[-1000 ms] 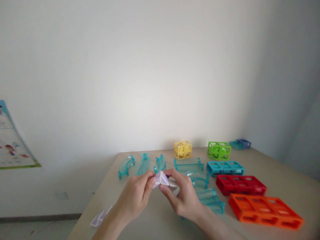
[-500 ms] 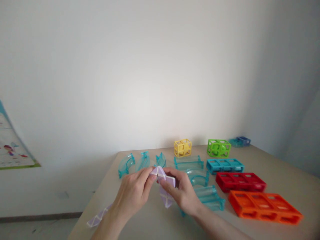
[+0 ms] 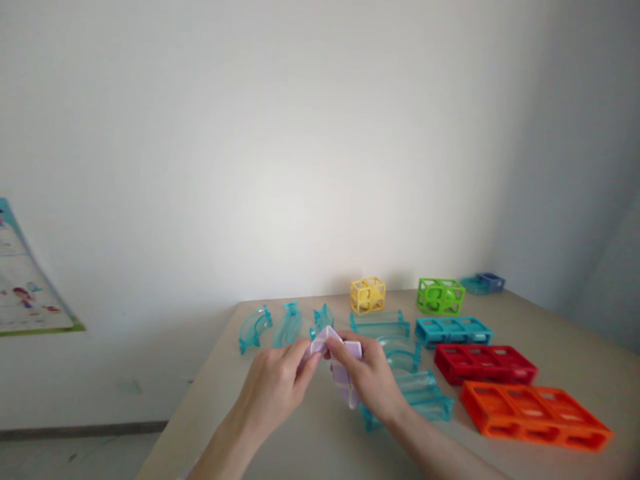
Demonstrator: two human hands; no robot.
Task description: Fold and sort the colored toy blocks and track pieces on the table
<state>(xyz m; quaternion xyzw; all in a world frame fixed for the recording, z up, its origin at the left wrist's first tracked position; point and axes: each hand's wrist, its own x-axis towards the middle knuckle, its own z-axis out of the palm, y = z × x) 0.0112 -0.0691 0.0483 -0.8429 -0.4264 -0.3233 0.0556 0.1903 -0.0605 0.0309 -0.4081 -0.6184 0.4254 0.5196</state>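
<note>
Both my hands hold a pale purple folding piece made of triangular panels, a little above the beige table. My left hand pinches its left top edge with closed fingers. My right hand grips its right side, with a panel hanging down past my fingers. Transparent teal curved track pieces lie just beyond my hands.
More teal track pieces lie right of my right hand. Open plastic frames stand further right: yellow, green, blue, red and orange. A white wall rises behind, with a poster at left.
The purple piece has been turned and unfolded between my hands, and a panel now hangs down. The second purple strip at the table's near left edge has left the view.
</note>
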